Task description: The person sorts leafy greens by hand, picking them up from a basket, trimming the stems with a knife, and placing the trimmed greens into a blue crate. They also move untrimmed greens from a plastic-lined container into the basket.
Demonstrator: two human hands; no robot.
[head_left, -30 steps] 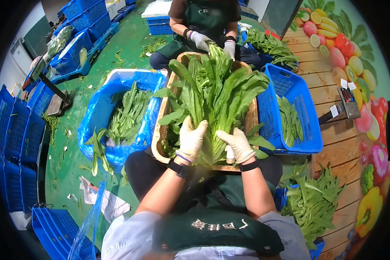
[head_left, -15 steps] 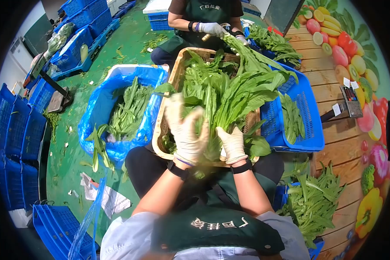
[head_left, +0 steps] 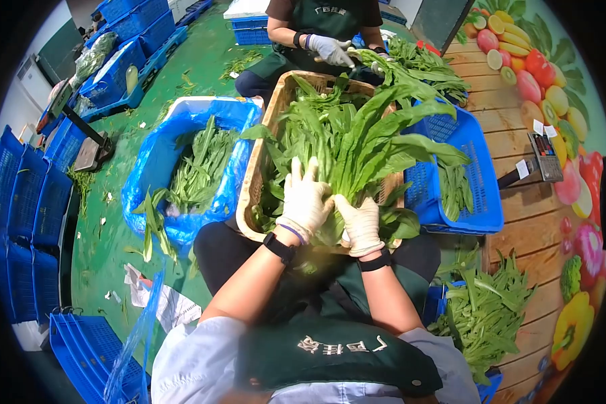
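Observation:
A beige plastic crate (head_left: pixel 248 195) full of long-leaved greens stands before my knees. Both hands wear whitish gloves. My right hand (head_left: pixel 361 225) is closed around the base of a bunch of leafy greens (head_left: pixel 360 155), whose leaves fan out up and to the right over the crate's edge. Close beside it, my left hand (head_left: pixel 304 202) lies over the leaves with its fingers spread, its thumb near the bunch's stems. The lower ends of the stems are blurred and partly hidden between the hands.
Left of the crate is a tub lined with a blue bag (head_left: pixel 141 182), holding greens. A blue basket (head_left: pixel 488 202) stands right, with more greens (head_left: pixel 488 316) below it. A gloved co-worker (head_left: pixel 326 47) sits opposite. Blue crates (head_left: pixel 30 195) and a scale (head_left: pixel 91 153) stand left.
My left hand has come down and right, closer to the stems. The bunch's leaves have dropped lower to the right. The co-worker's hands have moved apart from their earlier hold.

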